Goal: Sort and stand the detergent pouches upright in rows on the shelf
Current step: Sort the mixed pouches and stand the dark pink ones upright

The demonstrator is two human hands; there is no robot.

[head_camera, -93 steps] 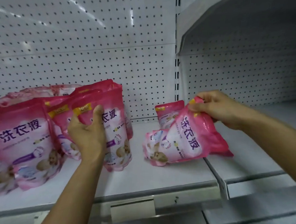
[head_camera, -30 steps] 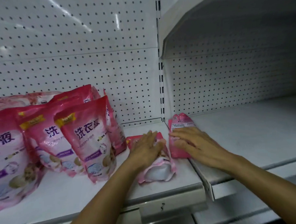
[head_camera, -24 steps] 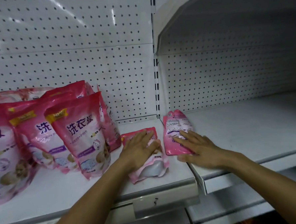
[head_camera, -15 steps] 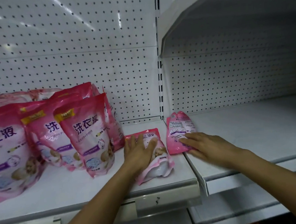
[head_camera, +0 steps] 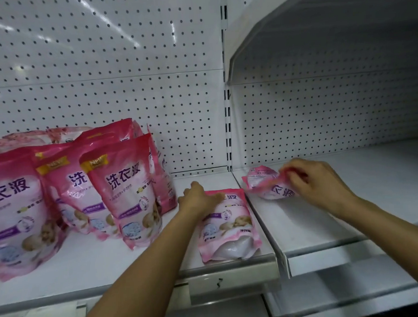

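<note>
Several pink detergent pouches (head_camera: pixel 125 195) stand upright in rows on the left part of the white shelf (head_camera: pixel 92 261). One pink pouch (head_camera: pixel 228 227) lies flat near the shelf's right front edge, and my left hand (head_camera: pixel 199 199) rests on its top end with the fingers curled over the edge. On the neighbouring shelf section a second pouch (head_camera: pixel 268 186) lies on its side, partly lifted. My right hand (head_camera: pixel 314 183) grips its top end, fingers curled round it.
White pegboard (head_camera: pixel 125 90) backs both sections, split by a slotted upright post (head_camera: pixel 227 108). The right shelf board (head_camera: pixel 352 198) sits slightly lower, and an upper shelf (head_camera: pixel 317 29) overhangs it. A price rail (head_camera: pixel 232 282) runs along the front edge.
My right hand has gone from lying flat on the right pouch to gripping its top and turning it up. My left hand has slid to the top edge of the flat pouch.
</note>
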